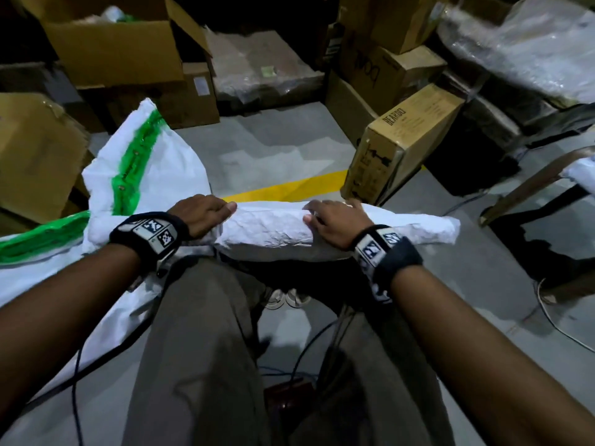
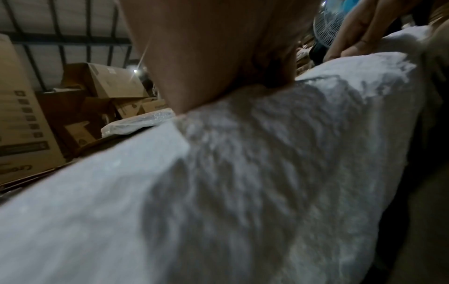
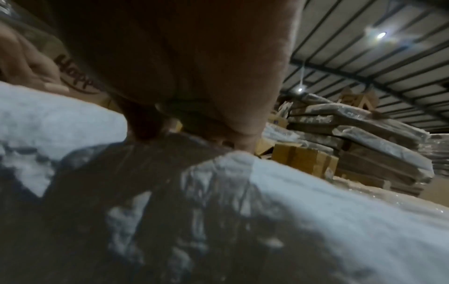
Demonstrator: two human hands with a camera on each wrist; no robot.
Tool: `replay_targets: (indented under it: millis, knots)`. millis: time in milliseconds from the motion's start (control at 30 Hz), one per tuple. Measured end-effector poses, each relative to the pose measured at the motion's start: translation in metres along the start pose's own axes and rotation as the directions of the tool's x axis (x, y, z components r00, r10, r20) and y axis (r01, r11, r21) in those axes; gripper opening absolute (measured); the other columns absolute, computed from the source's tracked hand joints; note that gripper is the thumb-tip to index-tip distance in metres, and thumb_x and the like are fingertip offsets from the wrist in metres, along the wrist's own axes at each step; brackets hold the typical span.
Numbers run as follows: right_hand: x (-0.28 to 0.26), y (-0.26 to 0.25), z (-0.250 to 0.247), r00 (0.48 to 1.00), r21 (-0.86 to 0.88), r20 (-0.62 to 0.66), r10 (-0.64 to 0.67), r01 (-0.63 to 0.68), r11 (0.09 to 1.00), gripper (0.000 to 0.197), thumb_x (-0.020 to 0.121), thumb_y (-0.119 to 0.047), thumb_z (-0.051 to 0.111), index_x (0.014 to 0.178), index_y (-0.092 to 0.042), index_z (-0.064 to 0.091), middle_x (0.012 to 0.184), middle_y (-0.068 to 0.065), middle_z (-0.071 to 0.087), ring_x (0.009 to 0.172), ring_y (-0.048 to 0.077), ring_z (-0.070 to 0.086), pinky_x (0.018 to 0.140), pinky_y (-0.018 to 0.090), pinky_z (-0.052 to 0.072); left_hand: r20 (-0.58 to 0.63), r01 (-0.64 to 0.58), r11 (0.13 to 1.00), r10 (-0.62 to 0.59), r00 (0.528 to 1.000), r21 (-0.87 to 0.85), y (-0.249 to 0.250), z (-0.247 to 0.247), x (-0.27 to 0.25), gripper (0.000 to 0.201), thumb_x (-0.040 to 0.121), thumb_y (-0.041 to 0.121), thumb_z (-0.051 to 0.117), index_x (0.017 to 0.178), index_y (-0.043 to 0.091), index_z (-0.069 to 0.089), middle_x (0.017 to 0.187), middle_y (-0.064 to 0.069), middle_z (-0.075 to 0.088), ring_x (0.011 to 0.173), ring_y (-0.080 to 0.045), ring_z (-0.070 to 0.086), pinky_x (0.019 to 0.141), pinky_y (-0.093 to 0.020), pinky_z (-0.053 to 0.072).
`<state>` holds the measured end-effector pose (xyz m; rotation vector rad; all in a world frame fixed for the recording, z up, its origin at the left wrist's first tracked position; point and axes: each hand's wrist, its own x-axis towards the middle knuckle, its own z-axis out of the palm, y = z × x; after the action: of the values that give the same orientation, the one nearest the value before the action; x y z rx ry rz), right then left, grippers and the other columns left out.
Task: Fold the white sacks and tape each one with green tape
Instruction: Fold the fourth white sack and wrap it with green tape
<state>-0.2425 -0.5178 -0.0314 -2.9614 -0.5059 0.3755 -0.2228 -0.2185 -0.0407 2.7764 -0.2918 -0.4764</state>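
The person sits with a folded white sack (image 1: 270, 230) laid across the knees, both hands on top of it. The left hand (image 1: 203, 214) grasps the sack's left part, its fingers (image 1: 225, 209) bent over the far edge; the right hand (image 1: 335, 225) grasps it further right, fingers (image 1: 314, 209) curled over the same edge with the thumb on top. This grip seems meant to keep the folds flat and stop the stiff layers from springing open before tape goes on. Between the two sets of fingers the sack lies bare, probably the spot for a band. Its long axis runs left to right across the lap; one end sticks out well past the right fingers, pointing at a box (image 1: 396, 149), the other lies under the left wrist. Left of the left fingers a taped sack (image 1: 151, 162) with green tape (image 1: 135, 156) rests against cartons. No tape roll shows
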Motion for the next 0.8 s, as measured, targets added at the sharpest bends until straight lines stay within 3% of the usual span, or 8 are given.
replay_targets:
  millis: [100,200,333,433,500,567,700,800]
  knots:
    - [0.025,-0.010,0.011,0.997,0.002,0.069,0.030,-0.030,1.000,0.029,0.108,-0.039,0.030,0.119,-0.025,0.053,0.129,0.008,0.062,0.117,0.032,0.057,0.086,0.044,0.033,0.120,0.099,0.995,-0.101,0.988,0.020,-0.007,-0.004,0.012,0.052,0.104,0.053,0.037,0.077,0.015,0.060,0.095,-0.015,0.060,0.099,-0.033,0.058,0.087,-0.037,0.042]
    - [0.037,-0.011,0.021,0.989,0.017,0.138,0.047,-0.050,0.999,0.027,0.107,-0.034,0.032,0.111,-0.024,0.056,0.132,0.010,0.059,0.118,0.033,0.055,0.090,0.045,0.035,0.033,0.061,0.977,-0.069,0.997,0.206,0.000,0.003,0.014,0.053,0.101,0.058,0.039,0.107,0.011,0.064,0.117,-0.018,0.063,0.113,-0.035,0.057,0.096,-0.043,0.043]
    - [0.050,-0.004,0.031,0.967,-0.036,0.254,0.010,-0.001,0.999,0.021,0.099,-0.022,0.044,0.091,-0.009,0.058,0.121,0.020,0.059,0.106,0.039,0.060,0.086,0.043,0.048,0.003,-0.192,0.913,0.205,0.979,0.360,0.046,0.048,-0.005,0.106,0.072,0.088,0.038,0.151,0.017,0.036,0.153,-0.011,0.039,0.140,-0.030,0.035,0.113,-0.052,0.028]
    - [0.061,-0.001,0.029,0.928,-0.024,0.371,-0.033,0.045,0.999,0.025,0.097,-0.016,0.050,0.075,-0.006,0.057,0.101,0.024,0.063,0.097,0.041,0.065,0.078,0.042,0.051,0.120,-0.178,0.815,0.134,0.984,0.551,0.076,0.086,0.000,0.098,0.084,0.052,0.066,0.153,0.002,0.018,0.155,-0.021,0.031,0.140,-0.038,0.035,0.112,-0.056,0.029]
    - [0.060,-0.002,0.031,0.931,-0.072,0.366,-0.024,0.054,0.996,0.028,0.102,-0.026,0.045,0.097,-0.006,0.064,0.113,0.022,0.063,0.108,0.039,0.063,0.091,0.046,0.048,0.097,-0.159,0.836,0.127,0.987,0.525,0.088,0.086,0.008,0.053,0.093,0.022,0.056,0.138,0.002,0.037,0.138,-0.019,0.051,0.125,-0.037,0.052,0.097,-0.047,0.041]
    - [0.047,-0.005,0.041,0.980,-0.095,0.199,0.028,-0.009,0.995,0.039,0.105,-0.042,0.036,0.126,-0.016,0.057,0.130,0.013,0.057,0.123,0.034,0.053,0.102,0.053,0.034,0.127,-0.153,0.865,0.105,0.986,0.477,0.090,0.078,0.017,0.034,0.095,0.016,0.053,0.128,0.009,0.051,0.127,-0.015,0.060,0.118,-0.036,0.058,0.089,-0.042,0.045]
    - [0.012,-0.023,0.069,0.995,-0.092,0.056,-0.087,0.092,0.992,0.076,0.091,-0.072,0.030,0.145,-0.021,0.042,0.145,0.006,0.047,0.133,0.028,0.045,0.107,0.054,0.027,0.198,-0.105,0.922,0.032,0.980,0.372,0.089,0.063,0.033,0.042,0.095,0.028,0.061,0.136,0.022,0.057,0.133,-0.014,0.057,0.124,-0.034,0.055,0.096,-0.039,0.044]
    - [0.013,-0.026,0.077,0.999,-0.191,0.046,-0.028,0.036,0.981,0.062,0.091,-0.044,0.060,0.142,-0.015,0.041,0.134,0.009,0.057,0.127,0.030,0.052,0.105,0.048,0.032,0.214,-0.102,0.929,0.025,0.976,0.357,0.090,0.060,0.039,0.048,0.092,0.026,0.063,0.140,0.026,0.055,0.136,-0.011,0.056,0.125,-0.032,0.055,0.097,-0.039,0.044]
